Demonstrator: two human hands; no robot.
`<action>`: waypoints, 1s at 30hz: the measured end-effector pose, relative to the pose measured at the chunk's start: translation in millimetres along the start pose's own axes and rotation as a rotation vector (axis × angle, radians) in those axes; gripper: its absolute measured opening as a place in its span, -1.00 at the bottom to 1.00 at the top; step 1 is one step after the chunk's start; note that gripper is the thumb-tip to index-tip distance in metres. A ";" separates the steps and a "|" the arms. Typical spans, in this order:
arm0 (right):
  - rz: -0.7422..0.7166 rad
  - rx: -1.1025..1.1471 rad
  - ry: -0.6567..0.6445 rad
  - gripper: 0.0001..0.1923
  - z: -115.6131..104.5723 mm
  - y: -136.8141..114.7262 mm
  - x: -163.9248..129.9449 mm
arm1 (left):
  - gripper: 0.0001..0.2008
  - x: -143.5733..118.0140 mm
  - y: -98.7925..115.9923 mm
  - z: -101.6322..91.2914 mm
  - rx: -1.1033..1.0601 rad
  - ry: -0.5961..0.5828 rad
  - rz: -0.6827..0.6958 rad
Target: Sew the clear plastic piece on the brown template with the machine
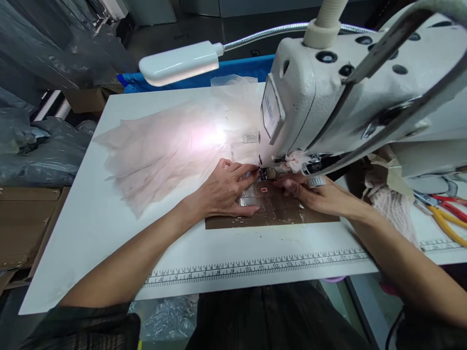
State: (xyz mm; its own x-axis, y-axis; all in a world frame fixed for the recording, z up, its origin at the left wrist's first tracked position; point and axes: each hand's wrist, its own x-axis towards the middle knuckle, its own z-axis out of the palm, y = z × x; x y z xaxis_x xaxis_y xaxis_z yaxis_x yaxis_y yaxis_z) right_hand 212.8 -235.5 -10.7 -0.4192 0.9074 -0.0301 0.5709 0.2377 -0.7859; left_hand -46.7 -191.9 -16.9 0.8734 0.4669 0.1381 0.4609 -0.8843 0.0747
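Observation:
A white sewing machine stands over the table, its presser foot low between my two hands. My left hand lies spread beside the foot, its fingertips reaching the left side of it and its thumb on a brown plate patched with clear tape. Sheer pale pink fabric fans out on the table beyond that hand. My right hand is just right of the foot, thumb and forefinger pinched together low over the plate. What they hold, if anything, is too small to make out.
A white lamp on a bendable neck shines on the fabric. A printed ruler runs along the front edge of the white table. To the right lie yellow-handled scissors, red-handled pliers and a bundle of pale ruffled trim. Cardboard boxes stand left.

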 end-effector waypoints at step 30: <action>0.190 0.303 0.381 -0.66 -9.0 -9.9 16.4 | -0.32 -6.3 5.1 -16.8 -0.024 -0.070 -0.165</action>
State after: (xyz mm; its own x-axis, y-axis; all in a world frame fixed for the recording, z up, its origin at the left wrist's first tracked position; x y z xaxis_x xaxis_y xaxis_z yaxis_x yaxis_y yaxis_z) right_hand 206.6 -219.9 2.1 -0.0093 0.9999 -0.0067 0.3582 -0.0029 -0.9336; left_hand -52.5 -199.4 -0.8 0.7957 0.6034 0.0531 0.5955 -0.7952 0.1140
